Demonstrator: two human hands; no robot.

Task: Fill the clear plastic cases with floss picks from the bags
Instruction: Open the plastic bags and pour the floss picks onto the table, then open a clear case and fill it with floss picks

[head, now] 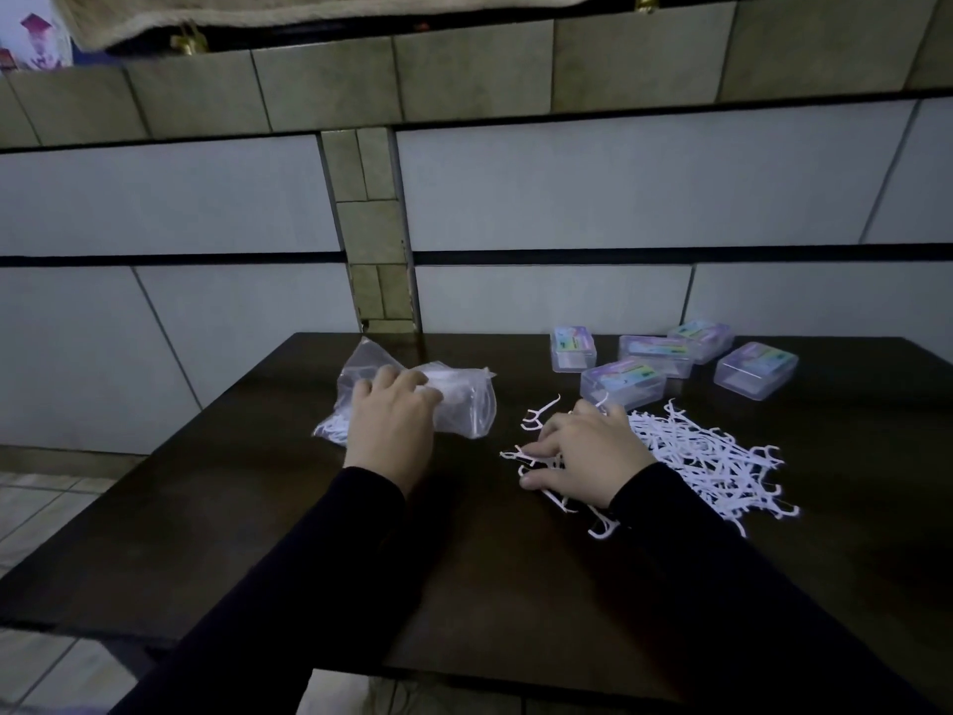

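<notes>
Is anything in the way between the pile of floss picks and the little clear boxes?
Nothing visible. The loose floss picks lie right in front of the clear cases on the dark table, with only bare tabletop between. The right hand rests on the picks. The cases' lids look closed.

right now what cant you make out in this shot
Head view only:
- Picks under the right hand: hidden by the hand.
- Bag contents: blurred by wrinkled plastic, partly covered by the left hand.
- Clear cases: labels too small to read; fill level unclear.
</notes>
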